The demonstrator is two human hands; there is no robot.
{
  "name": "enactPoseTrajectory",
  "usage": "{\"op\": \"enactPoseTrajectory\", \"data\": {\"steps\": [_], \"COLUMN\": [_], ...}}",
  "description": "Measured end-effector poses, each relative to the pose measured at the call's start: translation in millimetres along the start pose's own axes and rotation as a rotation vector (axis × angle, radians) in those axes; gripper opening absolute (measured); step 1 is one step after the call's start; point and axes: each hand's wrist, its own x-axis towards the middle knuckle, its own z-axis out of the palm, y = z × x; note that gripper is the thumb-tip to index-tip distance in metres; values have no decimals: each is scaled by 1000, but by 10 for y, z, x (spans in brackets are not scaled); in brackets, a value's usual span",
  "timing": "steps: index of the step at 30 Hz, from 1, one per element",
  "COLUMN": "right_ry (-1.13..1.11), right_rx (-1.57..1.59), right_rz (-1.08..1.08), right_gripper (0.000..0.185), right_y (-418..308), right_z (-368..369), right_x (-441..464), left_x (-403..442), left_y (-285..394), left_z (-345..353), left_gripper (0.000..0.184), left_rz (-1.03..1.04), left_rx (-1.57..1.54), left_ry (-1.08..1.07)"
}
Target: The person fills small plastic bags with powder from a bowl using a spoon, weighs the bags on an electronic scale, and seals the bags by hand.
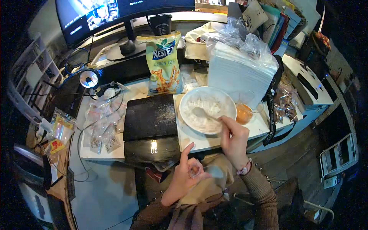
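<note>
My right hand [234, 140] is closed around the handle of a pale spoon [200, 112], whose head rests in white powder. The powder lies in a white bowl [184, 101] at the table's front edge. Below the bowl, my left hand [182, 178] holds a small clear plastic cup [194, 170] with something brownish in it; a clear round lid [214, 171] sticks out beside it. The left index finger points up. A black digital scale [149, 119] left of the bowl reads 0.0, with pale crumbs scattered on its top.
A Nestea lemon tea bag [165, 65] stands behind the scale. A clear cup with orange contents [244, 113] sits right of the bowl, before stacked white plastic bags [241, 73]. Small clear bags [101, 126], a lamp [89, 79] and cables lie left; a monitor [126, 13] stands behind.
</note>
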Motion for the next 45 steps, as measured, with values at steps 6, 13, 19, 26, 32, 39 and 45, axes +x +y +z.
{"op": "enactPoseTrajectory", "data": {"steps": [6,13,19,26,32,39,45], "right_ry": [8,21,53,37,34,178,-148], "right_rx": [107,-56,151,-30,208,-160,-322], "right_rz": [107,-28,77,61,25,-53,-153], "right_gripper": [17,16,13,12,12,25,36], "right_y": [-96,129,-60,102,-54,380,167], "right_z": [-12,48,87,77,168,-52,-154], "right_x": [29,71,100,151,102,216,76], "left_x": [5,-4,25,48,64,92,135], "left_y": [37,47,47,-47,-17,-56,-14], "left_z": [-20,-34,-37,-28,4,26,99], "left_gripper": [90,90,90,90,91,96,101], "left_rz": [-6,-5,-3,8,4,15,-16], "left_rx": [-6,5,-25,-112,-148,-47,-55], "left_ry": [24,20,29,15,18,2,-27]}}
